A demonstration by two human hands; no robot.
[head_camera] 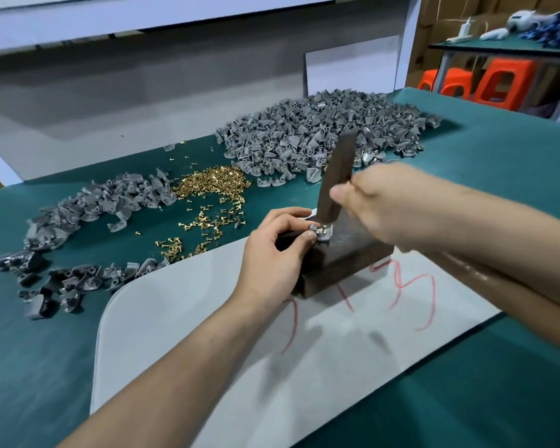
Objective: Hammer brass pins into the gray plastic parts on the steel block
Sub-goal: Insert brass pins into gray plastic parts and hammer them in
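Observation:
A dark steel block stands on a pale grey mat. On the block's top near edge lies a small gray plastic part with a pin in it. My left hand pinches that part with thumb and forefinger. My right hand, motion-blurred, grips a dark rectangular bar used as a hammer. The bar stands nearly upright with its lower end right at the part. Loose brass pins lie in a heap beyond the block.
A large heap of gray parts covers the far side of the green table. A second band of gray parts curves along the left. Red marks are drawn on the mat. Orange stools stand behind.

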